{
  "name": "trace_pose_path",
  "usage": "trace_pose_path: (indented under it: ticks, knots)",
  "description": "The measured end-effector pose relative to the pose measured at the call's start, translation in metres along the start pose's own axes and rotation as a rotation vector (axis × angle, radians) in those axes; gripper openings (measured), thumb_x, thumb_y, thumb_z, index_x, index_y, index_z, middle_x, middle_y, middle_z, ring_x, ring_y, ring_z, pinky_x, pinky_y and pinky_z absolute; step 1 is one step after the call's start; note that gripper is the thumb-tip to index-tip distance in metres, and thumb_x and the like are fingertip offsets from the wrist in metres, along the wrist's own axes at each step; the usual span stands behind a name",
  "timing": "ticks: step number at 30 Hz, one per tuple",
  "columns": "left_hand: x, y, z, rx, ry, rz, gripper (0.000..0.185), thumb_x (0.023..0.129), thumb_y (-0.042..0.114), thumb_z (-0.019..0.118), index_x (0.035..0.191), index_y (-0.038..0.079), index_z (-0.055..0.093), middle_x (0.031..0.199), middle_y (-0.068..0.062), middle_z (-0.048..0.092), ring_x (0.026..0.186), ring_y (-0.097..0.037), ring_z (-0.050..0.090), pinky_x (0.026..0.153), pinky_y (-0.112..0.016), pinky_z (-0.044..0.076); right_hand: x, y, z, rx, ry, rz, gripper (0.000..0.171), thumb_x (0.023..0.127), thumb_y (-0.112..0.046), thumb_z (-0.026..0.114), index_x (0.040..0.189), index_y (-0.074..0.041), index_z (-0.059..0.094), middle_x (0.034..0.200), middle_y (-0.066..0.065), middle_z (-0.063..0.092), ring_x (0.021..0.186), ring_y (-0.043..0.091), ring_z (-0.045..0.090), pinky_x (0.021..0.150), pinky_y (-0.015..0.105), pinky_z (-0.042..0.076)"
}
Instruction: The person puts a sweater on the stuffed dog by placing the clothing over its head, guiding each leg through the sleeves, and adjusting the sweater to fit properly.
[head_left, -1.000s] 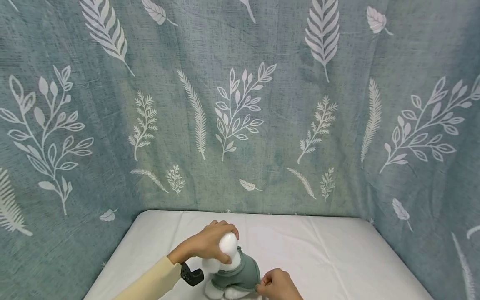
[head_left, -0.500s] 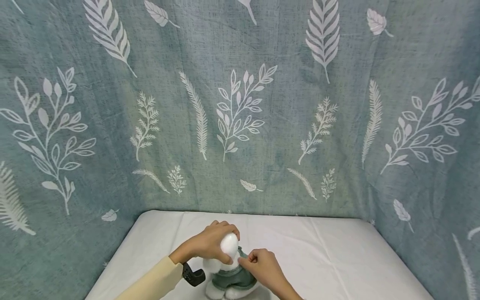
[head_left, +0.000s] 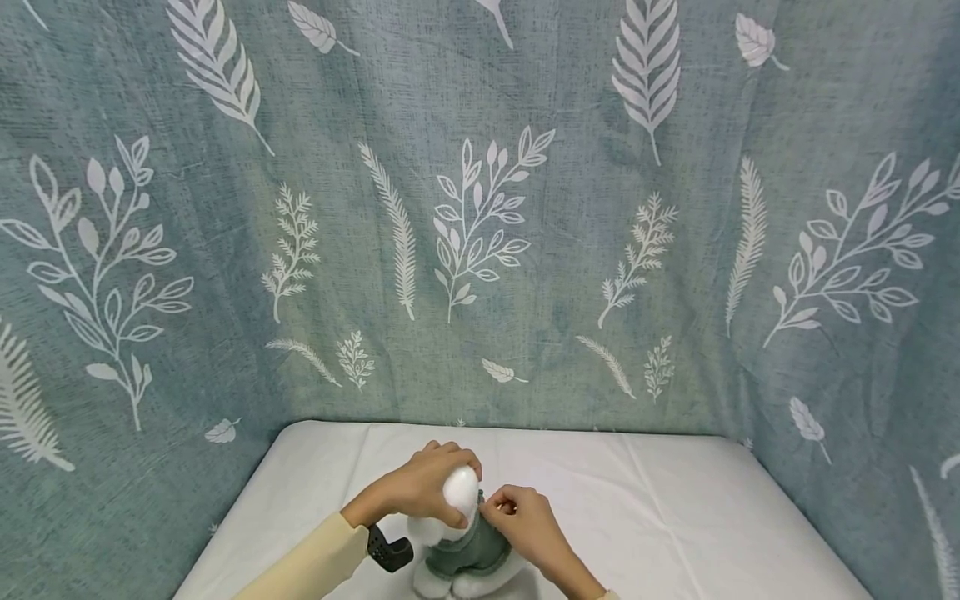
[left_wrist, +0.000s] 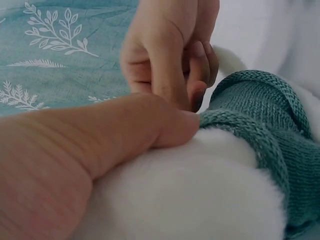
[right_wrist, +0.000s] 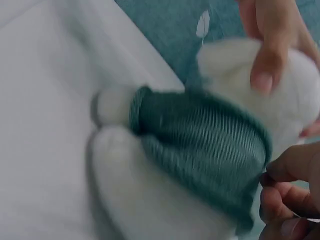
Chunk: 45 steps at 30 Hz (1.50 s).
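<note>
A white plush toy (head_left: pixel 461 487) in a green knitted garment (head_left: pixel 478 550) sits on the white surface near the front, its legs toward me. My left hand (head_left: pixel 423 485) grips the toy's head, thumb on the near side and fingers over the top. At the garment's upper edge by the neck, my right hand (head_left: pixel 531 523) pinches the knit between thumb and forefinger. The left wrist view shows the rolled green neckline (left_wrist: pixel 245 127) right beside the left thumb (left_wrist: pixel 165 120). In the right wrist view the white legs (right_wrist: pixel 125 165) stick out below the garment.
A white cloth-covered surface (head_left: pixel 637 500) reaches back to a blue-green curtain (head_left: pixel 480 250) with white leaf prints, which also hangs along both sides. A black band with a small device (head_left: pixel 388 550) is on the left wrist, below a cream sleeve (head_left: pixel 311 558).
My right hand has moved up from the garment's lower right edge to its neckline, where it now pinches the knit. The left hand keeps its grip on the toy's head.
</note>
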<state>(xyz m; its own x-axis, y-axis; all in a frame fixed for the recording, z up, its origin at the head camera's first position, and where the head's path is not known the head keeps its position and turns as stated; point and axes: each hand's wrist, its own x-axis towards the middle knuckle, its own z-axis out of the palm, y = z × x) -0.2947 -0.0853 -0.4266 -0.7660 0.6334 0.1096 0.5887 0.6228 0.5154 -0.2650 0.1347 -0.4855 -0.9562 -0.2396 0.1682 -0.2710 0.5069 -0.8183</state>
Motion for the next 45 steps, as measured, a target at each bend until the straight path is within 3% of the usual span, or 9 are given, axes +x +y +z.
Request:
trace_pose_path:
  ticks: [5,10,13,18,22,27,34,40,45]
  knots:
    - [0.0,0.0,-0.002,0.0,0.001,-0.006,0.052,0.071,0.027,0.094,0.114,0.029,0.064,0.114,0.005,0.057,0.1,-0.019,0.046,0.074,-0.04,0.047,0.008,0.03,-0.008,-0.013,0.014,0.122,0.019,0.097,-0.024,0.069,0.085,-0.009,0.072,0.067,-0.001,0.06,0.061,0.013,0.054,0.056,0.03,0.044]
    - [0.0,0.0,-0.002,-0.033,-0.014,-0.02,0.052,0.071,0.025,0.093,0.113,0.029,0.064,0.114,0.005,0.056,0.101,-0.019,0.045,0.072,-0.04,0.048,0.015,0.058,-0.014,0.118,-0.135,0.322,0.036,0.099,-0.034,0.067,0.07,-0.014,0.065,0.061,-0.003,0.055,0.052,0.008,0.037,0.049,0.026,0.035]
    - [-0.001,0.0,-0.001,-0.043,-0.018,-0.027,0.051,0.071,0.025,0.093,0.113,0.03,0.063,0.114,0.005,0.056,0.101,-0.019,0.045,0.073,-0.039,0.048,0.017,0.064,-0.016,0.223,-0.195,0.371,0.04,0.097,-0.038,0.069,0.064,-0.017,0.06,0.055,-0.008,0.047,0.047,0.005,0.027,0.044,0.023,0.03]
    - [-0.001,-0.002,-0.002,-0.034,-0.016,-0.02,0.052,0.071,0.026,0.093,0.113,0.031,0.063,0.115,0.005,0.056,0.1,-0.018,0.045,0.074,-0.039,0.047,0.019,0.062,-0.02,0.297,-0.235,0.366,0.038,0.095,-0.029,0.071,0.062,-0.017,0.056,0.057,-0.007,0.048,0.05,0.005,0.044,0.046,0.022,0.04]
    - [-0.001,-0.003,-0.002,-0.029,-0.018,-0.018,0.052,0.072,0.027,0.093,0.114,0.032,0.062,0.116,0.005,0.056,0.101,-0.019,0.045,0.075,-0.039,0.047,0.017,0.068,-0.021,0.206,-0.199,0.363,0.033,0.093,-0.021,0.07,0.062,-0.013,0.06,0.059,-0.005,0.051,0.054,0.008,0.048,0.052,0.024,0.044]
    - [-0.001,-0.004,-0.001,-0.034,-0.023,-0.016,0.052,0.073,0.028,0.092,0.115,0.031,0.062,0.116,0.005,0.056,0.102,-0.019,0.045,0.076,-0.04,0.046,0.009,0.063,-0.022,0.151,-0.171,0.389,0.035,0.092,-0.028,0.07,0.061,-0.017,0.059,0.057,-0.008,0.046,0.052,0.007,0.041,0.05,0.023,0.038]
    - [-0.005,-0.006,-0.004,-0.037,-0.007,-0.035,0.051,0.073,0.027,0.092,0.116,0.028,0.063,0.116,0.004,0.056,0.102,-0.02,0.045,0.073,-0.041,0.049,-0.013,0.036,-0.023,0.234,-0.314,0.3,0.044,0.09,-0.038,0.078,0.058,-0.021,0.055,0.05,-0.009,0.033,0.046,0.007,0.02,0.045,0.024,0.025]
    - [-0.005,-0.005,-0.005,-0.041,0.0,-0.032,0.052,0.072,0.026,0.092,0.115,0.029,0.063,0.114,0.003,0.057,0.101,-0.02,0.045,0.072,-0.041,0.049,-0.029,0.035,-0.011,0.28,-0.261,0.2,0.034,0.091,-0.019,0.078,0.063,-0.012,0.061,0.055,-0.007,0.047,0.055,0.01,0.038,0.059,0.027,0.039]
    - [-0.003,-0.006,-0.002,-0.069,-0.022,-0.029,0.052,0.073,0.028,0.092,0.116,0.028,0.063,0.114,0.003,0.056,0.101,-0.02,0.045,0.071,-0.04,0.048,-0.042,0.043,-0.008,0.133,-0.18,0.189,0.015,0.083,-0.012,0.075,0.071,-0.005,0.071,0.063,-0.005,0.062,0.06,0.012,0.051,0.06,0.029,0.047]
